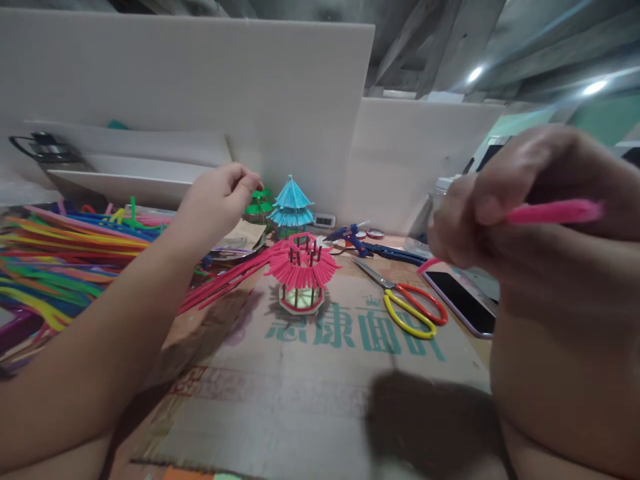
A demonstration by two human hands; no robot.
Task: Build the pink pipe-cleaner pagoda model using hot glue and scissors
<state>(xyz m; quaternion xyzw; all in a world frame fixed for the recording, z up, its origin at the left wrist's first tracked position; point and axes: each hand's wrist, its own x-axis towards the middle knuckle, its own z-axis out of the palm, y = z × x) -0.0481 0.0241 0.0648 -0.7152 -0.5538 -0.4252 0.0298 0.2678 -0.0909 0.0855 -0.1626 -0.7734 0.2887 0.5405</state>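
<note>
My right hand is raised close to the camera at the right, fingers pinched on a pink pipe cleaner that sticks out to the right. My left hand is stretched out over the table, fingers curled together above a bundle of pink pipe cleaners; what it holds, if anything, I cannot make out. Between the hands stands a small pink pavilion model on a sheet of cardboard. Behind it stands a blue pavilion model, with a green one beside it.
A heap of multicoloured pipe cleaners covers the left side. Scissors with red and yellow handles lie right of the pink model, a phone beyond them. A blue glue gun lies further back. White boards wall off the rear.
</note>
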